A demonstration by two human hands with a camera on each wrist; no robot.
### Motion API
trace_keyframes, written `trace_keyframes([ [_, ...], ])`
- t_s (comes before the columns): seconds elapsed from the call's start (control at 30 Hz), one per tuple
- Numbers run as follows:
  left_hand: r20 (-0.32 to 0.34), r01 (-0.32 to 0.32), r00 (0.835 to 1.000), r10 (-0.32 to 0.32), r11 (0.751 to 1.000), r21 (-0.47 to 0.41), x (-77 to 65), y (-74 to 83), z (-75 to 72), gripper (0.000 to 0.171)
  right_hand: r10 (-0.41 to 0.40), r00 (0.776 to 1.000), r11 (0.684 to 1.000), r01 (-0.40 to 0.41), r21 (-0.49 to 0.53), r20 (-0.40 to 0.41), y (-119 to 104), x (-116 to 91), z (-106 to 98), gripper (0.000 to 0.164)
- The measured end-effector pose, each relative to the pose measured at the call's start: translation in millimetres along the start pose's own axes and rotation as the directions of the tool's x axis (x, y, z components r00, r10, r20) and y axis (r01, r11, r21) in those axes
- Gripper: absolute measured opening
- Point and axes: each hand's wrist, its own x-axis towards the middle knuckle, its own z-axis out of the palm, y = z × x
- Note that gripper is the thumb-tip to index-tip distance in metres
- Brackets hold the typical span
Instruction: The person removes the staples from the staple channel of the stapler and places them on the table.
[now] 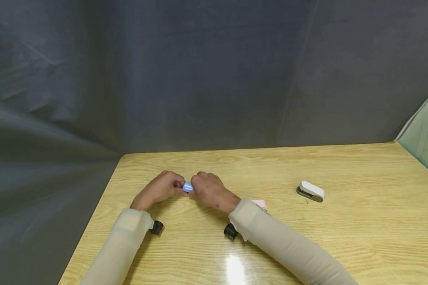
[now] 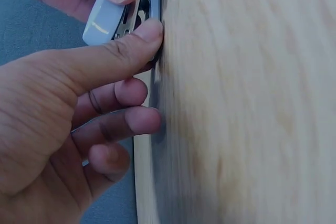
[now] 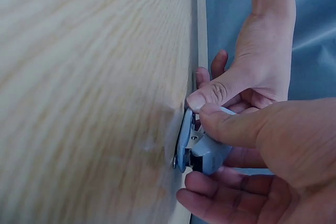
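Observation:
A small light blue stapler [image 1: 188,187] is held between both hands, low over the table. My left hand [image 1: 164,186] pinches one end of it; in the left wrist view its thumb [image 2: 142,40] lies along the stapler's base and the other fingers curl loosely beneath. From the other side my right hand [image 1: 208,189] grips the stapler between thumb and fingers. The right wrist view shows the blue stapler body [image 3: 215,153] parted from its base, with metal parts in the gap. The two thumbs are side by side there.
A white stapler [image 1: 311,190] lies on the wooden table [image 1: 360,221] to the right. Partly hidden behind the right sleeve is a pink object [image 1: 259,203]. A dark curtain [image 1: 214,79] hangs along the back and left edges. Black devices [image 1: 157,227] are worn on the wrists.

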Motion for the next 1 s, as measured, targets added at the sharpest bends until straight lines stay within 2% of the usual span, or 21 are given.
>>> trace_keyframes([
  [0.27, 0.006, 0.040, 0.999, -0.039, 0.997, -0.059, -1.1, -0.4, -3.5, 0.013, -0.022, 1.000, 1.000, 0.022, 0.001, -0.020, -1, 2, -1, 0.026],
  [0.43, 0.021, 0.067, 0.998, -0.065, 0.992, -0.110, -2.7, -1.8, -2.1, 0.013, -0.037, 0.999, 0.999, 0.037, 0.004, -0.035, 0, 1, 1, 0.024],
  [0.6, 0.030, 0.079, 0.997, -0.076, 0.992, -0.102, -1.2, -0.5, -1.6, 0.016, -0.049, 0.997, 0.999, 0.050, 0.013, -0.054, 1, -1, 0, 0.022],
  [0.73, 0.027, 0.074, 0.997, -0.072, 0.993, -0.089, -0.1, 0.9, -1.6, 0.021, -0.042, 0.997, 0.997, 0.045, 0.059, -0.064, 3, -3, -5, 0.024],
  [1.0, 0.044, 0.075, 0.996, -0.073, 0.995, -0.060, 1.7, 7.1, 0.2, 0.018, 0.013, 0.999, 0.992, -0.009, 0.128, -0.031, 6, -9, -10, 0.025],
])
